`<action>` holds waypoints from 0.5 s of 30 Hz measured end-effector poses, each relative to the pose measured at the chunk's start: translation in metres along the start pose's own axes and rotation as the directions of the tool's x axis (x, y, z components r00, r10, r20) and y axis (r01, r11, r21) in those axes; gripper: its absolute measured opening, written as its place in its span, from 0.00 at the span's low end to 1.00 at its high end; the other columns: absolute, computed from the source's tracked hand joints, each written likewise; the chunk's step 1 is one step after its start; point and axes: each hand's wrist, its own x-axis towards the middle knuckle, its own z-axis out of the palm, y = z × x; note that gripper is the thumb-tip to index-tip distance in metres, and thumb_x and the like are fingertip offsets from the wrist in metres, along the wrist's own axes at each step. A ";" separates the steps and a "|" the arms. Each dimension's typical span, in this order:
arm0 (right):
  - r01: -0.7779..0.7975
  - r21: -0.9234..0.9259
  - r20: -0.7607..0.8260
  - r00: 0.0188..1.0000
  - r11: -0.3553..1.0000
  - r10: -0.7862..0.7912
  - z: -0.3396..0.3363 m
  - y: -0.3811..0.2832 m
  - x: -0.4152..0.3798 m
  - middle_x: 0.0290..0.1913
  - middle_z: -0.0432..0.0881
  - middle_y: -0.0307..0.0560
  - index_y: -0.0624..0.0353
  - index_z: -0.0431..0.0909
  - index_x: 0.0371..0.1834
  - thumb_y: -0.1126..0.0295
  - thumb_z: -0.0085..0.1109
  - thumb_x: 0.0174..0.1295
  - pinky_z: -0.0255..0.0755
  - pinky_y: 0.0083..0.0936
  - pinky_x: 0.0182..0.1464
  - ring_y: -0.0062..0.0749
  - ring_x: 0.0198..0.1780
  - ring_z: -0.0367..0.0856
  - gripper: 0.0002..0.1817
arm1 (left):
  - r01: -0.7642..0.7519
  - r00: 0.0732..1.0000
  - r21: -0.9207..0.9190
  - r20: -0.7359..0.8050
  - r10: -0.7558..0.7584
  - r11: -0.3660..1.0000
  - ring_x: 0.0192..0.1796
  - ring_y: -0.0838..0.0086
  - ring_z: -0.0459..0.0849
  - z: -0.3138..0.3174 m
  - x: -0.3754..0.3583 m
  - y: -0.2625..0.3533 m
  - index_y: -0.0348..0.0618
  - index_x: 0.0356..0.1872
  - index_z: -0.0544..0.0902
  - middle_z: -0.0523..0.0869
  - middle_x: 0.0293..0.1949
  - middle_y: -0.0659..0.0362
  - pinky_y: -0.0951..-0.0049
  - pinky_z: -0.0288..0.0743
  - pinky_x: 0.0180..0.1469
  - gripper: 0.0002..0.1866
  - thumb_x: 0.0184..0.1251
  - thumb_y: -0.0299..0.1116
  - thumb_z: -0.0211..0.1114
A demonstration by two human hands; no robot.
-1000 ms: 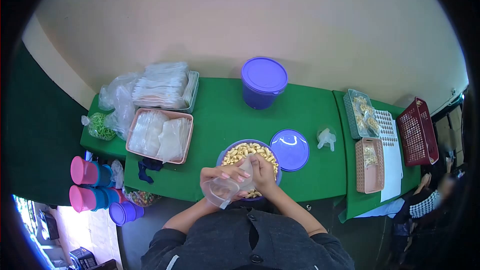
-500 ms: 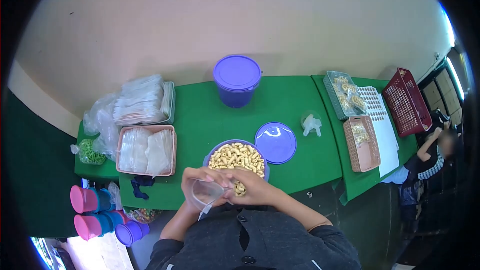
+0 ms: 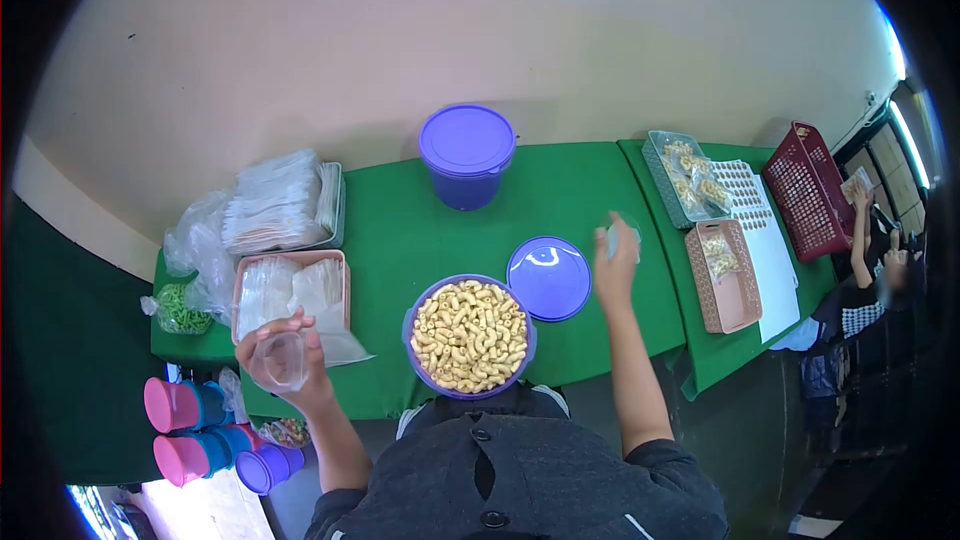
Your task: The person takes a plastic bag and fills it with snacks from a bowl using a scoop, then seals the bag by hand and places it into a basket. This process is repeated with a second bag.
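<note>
My left hand is closed round a clear plastic cup at the table's front left. Just beyond it, a clear plastic bag hangs over the front of a pink basket of flat bags. My right hand reaches over the table on the right, fingers curled about a clear plastic cup, which they partly cover. In front of my body stands a purple tub full of tube-shaped macaroni snacks. Its round purple lid lies flat beside it.
A lidded purple bucket stands at the back. More bags fill a basket at left. Filled packets, a pink basket, sticker sheets and a red crate are at right. Another person works there.
My hands have parted from over the tub. The left moved left with the clear cup; the right moved to the small clear cup on the right. The macaroni is fully uncovered.
</note>
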 end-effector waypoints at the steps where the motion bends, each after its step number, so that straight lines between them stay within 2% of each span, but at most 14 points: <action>1: -0.137 -0.164 -0.138 0.984 0.977 0.115 0.010 0.053 0.004 0.62 0.71 0.64 0.62 0.64 0.67 0.63 0.55 0.66 0.57 0.43 0.68 0.57 0.62 0.68 0.28 | 0.000 1.000 -0.005 -0.001 0.000 1.000 0.41 0.71 0.83 -0.005 0.001 -0.001 0.44 0.55 0.64 0.79 0.41 0.57 0.61 0.79 0.53 0.30 0.55 0.26 0.73; 2: -0.287 -0.301 -0.290 0.936 0.909 0.200 0.024 0.106 0.008 0.60 0.73 0.66 0.63 0.64 0.67 0.61 0.55 0.66 0.57 0.45 0.67 0.59 0.61 0.69 0.29 | 0.092 0.991 0.145 0.088 -0.106 0.985 0.43 0.71 0.83 -0.010 0.002 -0.002 0.42 0.54 0.67 0.80 0.41 0.57 0.63 0.78 0.53 0.30 0.53 0.26 0.74; 4: -0.644 -0.365 -0.450 0.754 0.673 0.478 0.042 0.167 0.010 0.55 0.75 0.65 0.63 0.62 0.68 0.57 0.58 0.65 0.71 0.41 0.55 0.56 0.51 0.77 0.33 | 0.234 0.910 0.399 0.232 -0.344 0.887 0.47 0.68 0.82 -0.011 0.003 -0.001 0.39 0.53 0.74 0.81 0.42 0.56 0.69 0.75 0.52 0.31 0.45 0.26 0.77; 5: -0.642 -0.366 -0.449 0.756 0.674 0.477 0.038 0.172 0.011 0.55 0.75 0.65 0.63 0.62 0.68 0.57 0.58 0.65 0.71 0.41 0.55 0.56 0.51 0.77 0.33 | 0.235 0.910 0.399 0.229 -0.345 0.886 0.47 0.68 0.82 -0.011 0.003 0.001 0.39 0.53 0.74 0.81 0.42 0.56 0.69 0.75 0.52 0.31 0.45 0.26 0.77; 6: -0.783 0.148 -0.207 0.573 0.605 0.793 0.034 0.174 0.013 0.52 0.76 0.63 0.64 0.67 0.63 0.56 0.60 0.64 0.73 0.36 0.47 0.49 0.48 0.79 0.30 | 0.246 0.830 0.502 0.333 -0.448 0.829 0.47 0.67 0.82 -0.009 0.002 0.004 0.40 0.53 0.74 0.82 0.42 0.55 0.67 0.75 0.52 0.32 0.44 0.26 0.78; 7: -0.796 0.550 0.191 0.414 0.253 0.890 0.031 0.184 0.015 0.48 0.77 0.61 0.65 0.72 0.57 0.56 0.62 0.64 0.75 0.31 0.39 0.41 0.44 0.81 0.27 | 0.237 0.725 0.600 0.414 -0.550 0.764 0.47 0.65 0.82 -0.007 0.000 0.006 0.40 0.54 0.74 0.82 0.41 0.54 0.66 0.75 0.52 0.32 0.43 0.27 0.78; 8: -0.796 0.549 0.192 0.417 0.255 0.888 0.031 0.193 0.017 0.48 0.77 0.61 0.65 0.72 0.57 0.56 0.62 0.64 0.75 0.31 0.39 0.41 0.44 0.81 0.27 | 0.239 0.727 0.600 0.410 -0.551 0.763 0.47 0.65 0.82 -0.006 -0.002 0.006 0.40 0.54 0.74 0.82 0.41 0.54 0.66 0.75 0.52 0.32 0.43 0.27 0.78; 10: -0.696 0.588 0.167 0.602 0.411 0.781 0.043 0.226 0.017 0.32 0.80 0.49 0.66 0.78 0.41 0.61 0.67 0.61 0.70 0.21 0.24 0.27 0.29 0.80 0.17 | 0.274 0.590 0.619 0.497 -0.637 0.736 0.47 0.62 0.82 -0.004 -0.008 0.004 0.41 0.56 0.74 0.82 0.42 0.52 0.64 0.75 0.52 0.34 0.43 0.30 0.79; 11: -0.701 0.583 0.173 0.601 0.411 0.780 0.044 0.234 0.018 0.32 0.80 0.49 0.66 0.78 0.41 0.61 0.67 0.61 0.70 0.21 0.24 0.27 0.29 0.80 0.17 | 0.278 0.588 0.624 0.491 -0.643 0.731 0.47 0.62 0.82 -0.004 -0.011 0.002 0.41 0.56 0.74 0.82 0.42 0.52 0.64 0.75 0.52 0.34 0.43 0.30 0.79; 13: -0.520 0.684 -0.093 0.633 0.511 0.769 0.041 0.232 0.026 0.20 0.76 0.40 0.64 0.78 0.28 0.66 0.67 0.60 0.66 0.20 0.21 0.21 0.22 0.75 0.12 | 0.262 0.575 0.631 0.505 -0.643 0.730 0.49 0.63 0.82 -0.004 -0.014 -0.003 0.42 0.57 0.72 0.83 0.44 0.51 0.65 0.74 0.53 0.37 0.41 0.30 0.80; 14: -0.513 0.575 -0.220 0.654 0.638 0.724 0.038 0.232 0.030 0.20 0.77 0.41 0.63 0.77 0.27 0.62 0.65 0.63 0.68 0.23 0.23 0.25 0.22 0.76 0.15 | 0.266 0.577 0.635 0.498 -0.648 0.725 0.49 0.63 0.82 -0.004 -0.015 -0.004 0.42 0.57 0.72 0.83 0.44 0.51 0.65 0.74 0.53 0.37 0.41 0.30 0.80; 15: -0.515 0.571 -0.214 0.658 0.639 0.722 0.032 0.218 0.032 0.20 0.77 0.41 0.63 0.77 0.27 0.62 0.65 0.63 0.68 0.23 0.23 0.25 0.22 0.76 0.15 | 0.261 0.584 0.632 0.498 -0.641 0.729 0.49 0.62 0.82 -0.003 -0.014 -0.004 0.42 0.57 0.72 0.83 0.44 0.51 0.65 0.74 0.53 0.37 0.42 0.30 0.80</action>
